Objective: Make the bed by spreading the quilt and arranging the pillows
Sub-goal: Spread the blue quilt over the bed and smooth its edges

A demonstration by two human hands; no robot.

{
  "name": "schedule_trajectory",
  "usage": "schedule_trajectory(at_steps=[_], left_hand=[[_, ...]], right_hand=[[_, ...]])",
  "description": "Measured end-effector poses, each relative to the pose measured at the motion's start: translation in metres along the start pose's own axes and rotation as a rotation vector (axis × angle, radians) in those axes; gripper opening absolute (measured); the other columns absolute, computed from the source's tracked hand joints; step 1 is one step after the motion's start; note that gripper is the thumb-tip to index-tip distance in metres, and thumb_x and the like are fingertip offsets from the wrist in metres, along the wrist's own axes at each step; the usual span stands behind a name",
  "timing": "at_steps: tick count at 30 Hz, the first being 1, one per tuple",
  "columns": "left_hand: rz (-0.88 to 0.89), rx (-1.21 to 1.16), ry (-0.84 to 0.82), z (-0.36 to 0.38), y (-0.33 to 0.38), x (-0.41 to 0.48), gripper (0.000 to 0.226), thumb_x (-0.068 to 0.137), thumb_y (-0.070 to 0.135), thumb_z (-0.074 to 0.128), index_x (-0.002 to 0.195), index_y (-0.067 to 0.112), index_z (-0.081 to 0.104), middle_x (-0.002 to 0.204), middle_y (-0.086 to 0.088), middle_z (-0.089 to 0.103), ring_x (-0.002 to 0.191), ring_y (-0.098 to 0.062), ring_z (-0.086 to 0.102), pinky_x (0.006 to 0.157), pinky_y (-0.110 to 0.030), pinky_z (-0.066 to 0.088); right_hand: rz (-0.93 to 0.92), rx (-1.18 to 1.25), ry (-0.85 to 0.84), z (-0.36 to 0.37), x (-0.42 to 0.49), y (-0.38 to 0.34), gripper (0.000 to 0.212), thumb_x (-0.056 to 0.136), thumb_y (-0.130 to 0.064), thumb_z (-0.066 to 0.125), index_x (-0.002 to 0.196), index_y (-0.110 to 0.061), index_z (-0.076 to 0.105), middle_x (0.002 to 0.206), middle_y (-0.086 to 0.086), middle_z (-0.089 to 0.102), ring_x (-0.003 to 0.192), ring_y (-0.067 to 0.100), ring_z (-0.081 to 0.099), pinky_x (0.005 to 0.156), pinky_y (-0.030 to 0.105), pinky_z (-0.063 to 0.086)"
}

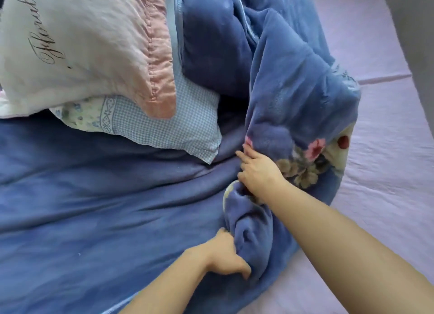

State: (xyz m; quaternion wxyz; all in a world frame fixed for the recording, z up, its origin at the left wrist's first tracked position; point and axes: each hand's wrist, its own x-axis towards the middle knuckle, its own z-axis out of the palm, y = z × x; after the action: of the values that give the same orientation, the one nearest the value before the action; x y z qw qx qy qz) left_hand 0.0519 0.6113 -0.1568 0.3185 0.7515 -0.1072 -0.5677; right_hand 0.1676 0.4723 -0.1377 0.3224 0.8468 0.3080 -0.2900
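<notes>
Fingers of the left hand (225, 255) are closed on a thick fold of the blue fleece quilt (293, 107), low in the bunched part near the person, and the right hand (256, 170) is closed on the same bunch a little farther up, beside the flower print. The quilt is heaped in a tall roll along the right of the bed, with part of it already flat on the left and bare lilac sheet (387, 149) beyond it. To do this step well, I think both hands should find the real edge and not a middle fold, then move apart along it and lift before pulling, so the fleece opens instead of dragging. The white script pillow (77, 48) lies on the checked pillow (164, 125), touching the heap, so a slow pull is safer.
</notes>
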Motion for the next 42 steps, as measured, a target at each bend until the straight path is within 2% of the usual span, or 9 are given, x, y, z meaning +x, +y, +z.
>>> schedule_trajectory(at_steps=[4,11,16,21,26,29,32,38,42], left_hand=[[-0.028,-0.225,-0.01,0.021,-0.012,-0.003,0.021,0.058,0.033,0.071,0.073,0.022,0.061,0.074,0.006,0.061,0.066,-0.012,0.054,0.061,-0.03,0.047],[-0.052,-0.346,0.049,0.11,0.016,-0.026,0.014,0.053,0.024,0.063,0.065,0.022,0.056,0.067,0.008,0.057,0.064,-0.013,0.052,0.057,-0.027,0.04],[-0.123,-0.372,-0.046,0.174,0.019,-0.027,0.054,0.039,0.029,0.069,0.088,0.006,0.066,0.075,-0.001,0.064,0.067,-0.021,0.06,0.065,-0.034,0.044],[-0.143,-0.113,-0.117,0.277,0.022,0.005,0.026,0.056,0.028,0.068,0.075,0.015,0.058,0.074,-0.003,0.06,0.064,-0.019,0.055,0.056,-0.028,0.043],[-0.236,0.055,0.043,0.302,0.002,0.023,0.075,0.075,0.03,0.06,0.142,0.02,0.028,0.144,-0.008,0.036,0.134,-0.03,0.034,0.109,-0.039,0.034],[-0.194,-0.06,0.091,0.286,0.006,0.026,0.068,0.067,0.039,0.059,0.132,0.026,0.043,0.129,-0.001,0.054,0.121,-0.025,0.051,0.098,-0.039,0.045],[-0.14,0.013,0.167,0.285,0.012,0.023,0.038,0.066,0.039,0.062,0.1,0.024,0.056,0.104,0.001,0.068,0.097,-0.025,0.063,0.073,-0.03,0.046],[-0.201,0.367,0.018,0.298,0.047,0.015,0.025,0.078,0.031,0.058,0.09,0.011,0.065,0.097,-0.014,0.07,0.088,-0.033,0.063,0.065,-0.029,0.04],[-0.289,0.258,-0.142,0.301,0.04,0.011,0.015,0.072,0.03,0.063,0.084,0.02,0.06,0.091,-0.007,0.066,0.083,-0.027,0.06,0.066,-0.028,0.044]], right_hand=[[0.032,0.31,-0.017,0.04,-0.061,-0.005,0.035,0.091,-0.038,0.046,0.116,-0.015,0.056,0.118,0.007,0.066,0.11,0.028,0.061,0.081,0.031,0.039],[0.076,0.624,0.077,0.072,-0.15,0.014,0.017,0.083,-0.039,0.053,0.09,-0.024,0.053,0.079,-0.002,0.062,0.085,0.026,0.062,0.066,0.029,0.037],[0.05,1.005,-0.286,0.103,-0.226,0.031,0.018,0.054,-0.02,0.07,0.047,-0.013,0.055,0.045,-0.005,0.048,0.041,0.011,0.044,0.04,0.024,0.033],[0.04,0.865,-0.471,0.203,-0.258,-0.025,0.02,0.046,-0.027,0.074,0.05,-0.015,0.058,0.045,-0.005,0.048,0.041,0.013,0.043,0.04,0.023,0.032],[-0.035,0.613,-0.268,0.218,-0.237,-0.072,0.025,0.053,-0.032,0.069,0.074,-0.023,0.06,0.069,0.0,0.061,0.064,0.02,0.059,0.044,0.026,0.036],[-0.086,0.723,-0.262,0.211,-0.236,-0.061,0.063,0.059,-0.041,0.07,0.118,-0.03,0.051,0.105,0.0,0.062,0.098,0.024,0.06,0.078,0.034,0.051],[-0.138,0.279,-0.252,0.217,-0.25,-0.063,0.075,0.067,-0.046,0.073,0.133,-0.027,0.044,0.133,0.002,0.051,0.126,0.025,0.048,0.105,0.034,0.036],[-0.229,0.272,-0.211,0.216,-0.281,-0.076,0.011,0.077,-0.026,0.064,0.085,-0.018,0.063,0.105,0.007,0.071,0.098,0.025,0.067,0.066,0.026,0.043],[-0.26,0.403,-0.399,0.22,-0.289,-0.081,0.012,0.075,-0.023,0.067,0.071,-0.014,0.059,0.077,0.007,0.065,0.082,0.027,0.063,0.059,0.026,0.046]])
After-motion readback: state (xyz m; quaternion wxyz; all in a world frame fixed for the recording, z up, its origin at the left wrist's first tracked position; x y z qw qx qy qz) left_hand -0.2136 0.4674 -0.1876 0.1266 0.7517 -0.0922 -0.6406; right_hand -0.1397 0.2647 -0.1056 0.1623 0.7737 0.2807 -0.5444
